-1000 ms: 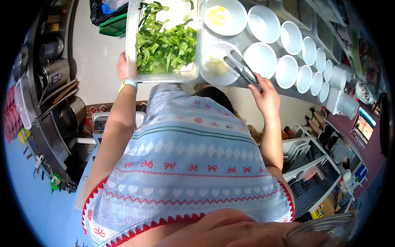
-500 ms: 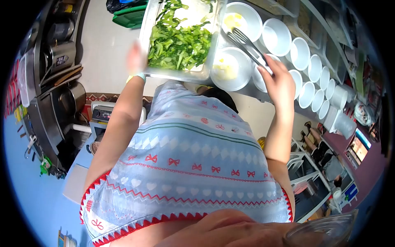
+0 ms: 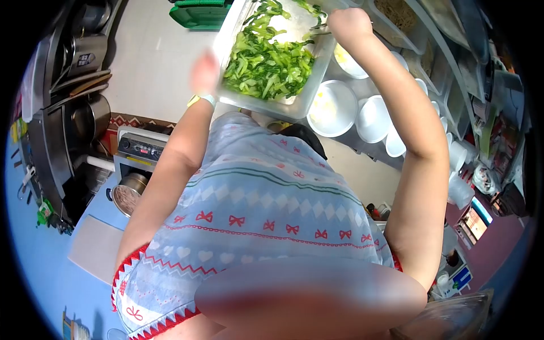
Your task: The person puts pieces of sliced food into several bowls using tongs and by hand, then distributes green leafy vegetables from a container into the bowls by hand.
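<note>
My left hand (image 3: pixel 204 73), blurred, grips the left side of a clear plastic container (image 3: pixel 272 108); some fingers are hidden. Chopped cooked leafy greens (image 3: pixel 272 65) fill much of it, with a pale bare patch toward the far end. My right hand (image 3: pixel 349 27) is closed round tongs (image 3: pixel 321 28), mostly hidden by the hand, whose tips reach over the container's far right edge near the greens. Right beside the container stand white bowls: a near bowl (image 3: pixel 333 108) with yellow bits inside, and another bowl (image 3: pixel 352 63) with yellow bits, partly under my right forearm.
More white bowls (image 3: pixel 374 119) line the metal counter to the right, partly behind my right arm. Clear bins (image 3: pixel 396 17) stand along the far right. A green bin (image 3: pixel 198 14) is at the top left. On the left are a pot (image 3: pixel 129 192) and an appliance with a control panel (image 3: pixel 139 148).
My right hand with the tongs has moved from above the bowls, up and left, to the container's far right edge. The container and my left hand appear farther right in view.
</note>
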A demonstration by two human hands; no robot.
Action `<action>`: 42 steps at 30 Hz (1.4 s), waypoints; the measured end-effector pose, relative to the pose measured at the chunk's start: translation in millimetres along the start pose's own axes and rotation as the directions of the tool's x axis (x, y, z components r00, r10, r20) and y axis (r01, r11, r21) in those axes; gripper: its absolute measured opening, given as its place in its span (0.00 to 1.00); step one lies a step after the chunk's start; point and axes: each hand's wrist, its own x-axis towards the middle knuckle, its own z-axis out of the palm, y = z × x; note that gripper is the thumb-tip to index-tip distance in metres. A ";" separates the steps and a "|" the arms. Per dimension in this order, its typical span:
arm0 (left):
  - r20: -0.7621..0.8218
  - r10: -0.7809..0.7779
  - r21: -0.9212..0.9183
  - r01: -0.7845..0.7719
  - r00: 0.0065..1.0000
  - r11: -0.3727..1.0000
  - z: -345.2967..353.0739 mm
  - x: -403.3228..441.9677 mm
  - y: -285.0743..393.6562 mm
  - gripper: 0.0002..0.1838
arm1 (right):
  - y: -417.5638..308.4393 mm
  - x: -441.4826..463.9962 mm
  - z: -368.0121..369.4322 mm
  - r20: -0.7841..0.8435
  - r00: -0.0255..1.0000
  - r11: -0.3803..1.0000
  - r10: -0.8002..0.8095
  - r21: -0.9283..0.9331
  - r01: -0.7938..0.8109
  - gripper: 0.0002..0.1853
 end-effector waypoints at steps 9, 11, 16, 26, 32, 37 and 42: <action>-0.081 0.070 -0.007 -0.071 0.994 0.997 10.9 -11.3 5.9 0.22 | 18.7 -32.1 -4.5 0.090 0.996 0.996 0.006 0.089 -0.014 0.12; -0.169 0.143 -0.016 -0.148 0.975 0.989 14.6 -10.6 3.1 0.25 | 24.1 -49.8 -7.1 0.034 0.999 0.988 0.038 0.145 -0.043 0.14; -0.154 0.149 -0.022 -0.154 0.977 0.988 19.1 -3.4 2.8 0.25 | 36.1 -151.1 -49.3 -0.040 0.971 0.912 0.235 0.354 -0.207 0.16; -0.049 0.079 0.009 -0.079 0.996 0.997 3.1 2.3 -2.9 0.22 | -72.4 -276.5 26.9 0.373 0.795 0.571 0.478 0.556 -0.604 0.19; -0.058 0.048 -0.039 -0.051 0.997 0.998 -7.3 3.3 -9.5 0.21 | -85.0 -268.8 31.0 0.404 0.788 0.494 0.464 0.621 -0.609 0.23; -0.093 0.024 -0.042 -0.028 0.995 0.999 -8.8 10.5 -1.9 0.23 | -74.7 -254.9 46.0 0.362 0.817 0.478 0.449 0.675 -0.562 0.23; -0.144 0.037 -0.017 -0.040 0.989 0.999 -18.4 16.3 4.3 0.21 | -57.0 -250.6 28.7 0.364 0.727 0.224 0.582 0.787 -0.574 0.23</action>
